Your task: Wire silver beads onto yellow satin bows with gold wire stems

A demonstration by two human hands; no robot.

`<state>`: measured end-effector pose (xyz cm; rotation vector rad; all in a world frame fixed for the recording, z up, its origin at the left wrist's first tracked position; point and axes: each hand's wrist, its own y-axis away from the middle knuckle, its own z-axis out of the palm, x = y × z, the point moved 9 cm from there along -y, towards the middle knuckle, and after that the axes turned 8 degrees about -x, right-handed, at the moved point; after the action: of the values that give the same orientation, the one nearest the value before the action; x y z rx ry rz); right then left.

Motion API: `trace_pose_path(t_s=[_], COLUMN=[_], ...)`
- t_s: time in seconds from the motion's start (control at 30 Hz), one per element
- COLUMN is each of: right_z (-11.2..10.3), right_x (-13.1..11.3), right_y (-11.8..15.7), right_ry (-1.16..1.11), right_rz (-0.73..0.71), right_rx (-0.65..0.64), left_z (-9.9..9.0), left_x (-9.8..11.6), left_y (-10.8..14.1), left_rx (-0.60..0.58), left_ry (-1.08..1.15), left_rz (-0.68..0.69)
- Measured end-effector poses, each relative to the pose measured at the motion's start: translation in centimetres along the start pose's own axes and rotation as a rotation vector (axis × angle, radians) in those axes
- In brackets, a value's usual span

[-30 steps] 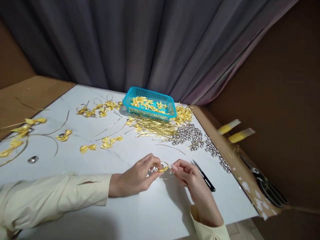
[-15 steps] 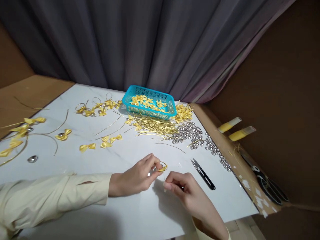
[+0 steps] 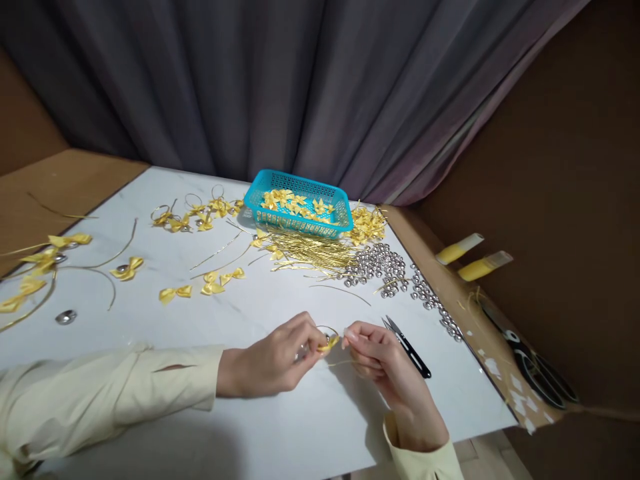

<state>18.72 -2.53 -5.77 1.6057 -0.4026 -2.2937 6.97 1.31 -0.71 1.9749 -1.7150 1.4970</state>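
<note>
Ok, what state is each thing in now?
Left hand: pinching the yellow bow
Yellow bow: held, partly hidden
Right hand: pinched; what it holds is unclear
Black snips: lying, blades apart
Blue basket: upright, holding loose bows
Gold cords: loosely piled
Silver pieces: heaped, some scattered
Curtain: hanging in folds

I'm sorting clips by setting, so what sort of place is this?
Probably a craft or hand-assembly workspace, though whether at home or in a shop I cannot tell: yellow bows and gold cords lie heaped, with black snips beside the right hand.
</note>
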Motion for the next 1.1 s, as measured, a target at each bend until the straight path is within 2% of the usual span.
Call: trace_pose_path(t_s=[0.1,0.13,0.2,0.33,0.57,0.7,0.9,1.1], right_z=[-0.1,0.0,0.5,1.6,3.1,4.4,5.0,4.9], right_x=[0.2,0.3,0.6,0.8,-0.2,-0.3,0.1,0.3], right_y=[0.4,0.4,0.4,0.6,1.8,1.7,1.4,1.1], right_ry=[0.092,0.128,0.21,0.49,1.175,1.416,1.425,1.231], right_rz=[0.035,0.049,0.073,0.037,-0.238,-0.351,-0.312,-0.303], right_rx=[-0.002,-0.012,-0.041,-0.025,0.302,0.38,0.283,0.239], left_z=[-0.3,-0.3,-0.2,-0.2,-0.1,0.0,0.1,0.3], left_x=[-3.6,-4.3,-5.0,-5.2,-5.4,-5.2,-5.2,-5.1], left_y=[0.3,0.4,0.5,0.4,0.5,0.5,0.5,0.2], left_rx=[0.073,0.082,0.094,0.123,0.134,0.121,0.103,0.052], left_ry=[0.19,0.251,0.362,0.484,0.53,0.538,0.528,0.532], left_rz=[-0.386,-0.479,-0.574,-0.6,-0.593,-0.602,-0.583,-0.575])
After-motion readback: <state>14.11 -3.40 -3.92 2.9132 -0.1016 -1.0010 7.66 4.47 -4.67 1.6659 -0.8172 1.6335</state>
